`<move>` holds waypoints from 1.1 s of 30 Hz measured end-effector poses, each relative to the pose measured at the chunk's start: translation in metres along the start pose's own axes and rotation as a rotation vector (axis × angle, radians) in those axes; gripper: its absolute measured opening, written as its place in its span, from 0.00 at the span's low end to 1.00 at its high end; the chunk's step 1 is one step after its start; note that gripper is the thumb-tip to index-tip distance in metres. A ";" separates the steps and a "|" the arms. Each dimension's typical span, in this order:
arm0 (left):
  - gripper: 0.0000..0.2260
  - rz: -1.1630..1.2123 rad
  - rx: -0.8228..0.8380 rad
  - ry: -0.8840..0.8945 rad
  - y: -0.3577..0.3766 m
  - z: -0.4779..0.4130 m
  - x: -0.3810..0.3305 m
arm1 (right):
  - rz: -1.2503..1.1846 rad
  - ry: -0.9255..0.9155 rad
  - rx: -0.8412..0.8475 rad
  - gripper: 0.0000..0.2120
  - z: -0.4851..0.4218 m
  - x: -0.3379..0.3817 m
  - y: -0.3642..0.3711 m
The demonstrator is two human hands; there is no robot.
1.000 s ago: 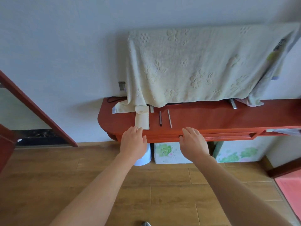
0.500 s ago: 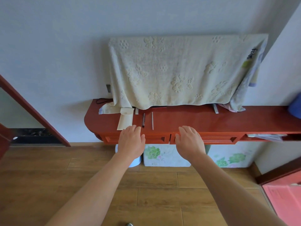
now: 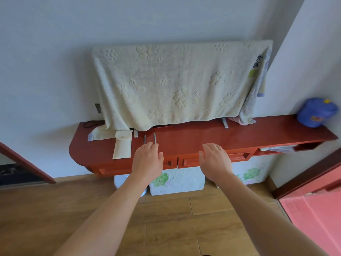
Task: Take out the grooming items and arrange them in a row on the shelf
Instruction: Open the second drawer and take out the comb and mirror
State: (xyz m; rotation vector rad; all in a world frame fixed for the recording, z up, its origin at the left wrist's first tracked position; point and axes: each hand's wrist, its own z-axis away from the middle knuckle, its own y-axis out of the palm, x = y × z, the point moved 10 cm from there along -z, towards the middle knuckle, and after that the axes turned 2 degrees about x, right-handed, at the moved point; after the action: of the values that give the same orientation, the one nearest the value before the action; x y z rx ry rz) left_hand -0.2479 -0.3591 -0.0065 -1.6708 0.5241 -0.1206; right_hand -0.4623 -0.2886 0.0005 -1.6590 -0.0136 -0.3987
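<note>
A cream pouch [image 3: 122,145] with its flap open lies on the red wooden shelf [image 3: 203,134], left of middle. Two thin grooming tools lie side by side just right of it: a dark one [image 3: 145,139] and a silver one [image 3: 155,138]. My left hand [image 3: 147,160] hovers palm down over the shelf's front edge, fingertips just short of the two tools, holding nothing. My right hand [image 3: 215,161] hovers likewise further right, above the drawer fronts [image 3: 238,157], fingers apart and empty.
A cream towel [image 3: 175,84] drapes a screen standing at the shelf's back. A blue cap [image 3: 316,112] sits at the shelf's right end. Flowered boxes [image 3: 177,181] and a white tub [image 3: 120,181] stand on the wooden floor below. A red door [image 3: 313,206] is at right.
The view has swung right and back, bringing the blue cap and red door into sight. Both hands stay spread over the shelf's front edge, holding nothing.
</note>
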 end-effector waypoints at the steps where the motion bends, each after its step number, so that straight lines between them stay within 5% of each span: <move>1: 0.10 -0.003 0.009 0.007 0.002 -0.004 -0.003 | 0.000 0.009 0.000 0.14 -0.001 -0.004 -0.002; 22: 0.17 -0.043 0.049 -0.121 0.058 -0.038 -0.170 | 0.002 -0.121 0.037 0.14 -0.040 -0.183 -0.043; 33: 0.18 0.007 0.089 -0.136 0.100 -0.066 -0.195 | -0.007 -0.052 0.103 0.15 -0.063 -0.241 -0.022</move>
State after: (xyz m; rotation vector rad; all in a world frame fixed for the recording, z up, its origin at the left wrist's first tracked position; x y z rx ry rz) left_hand -0.4722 -0.3484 -0.0487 -1.5774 0.4164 -0.0244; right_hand -0.7091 -0.2933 -0.0375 -1.5676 -0.0774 -0.3542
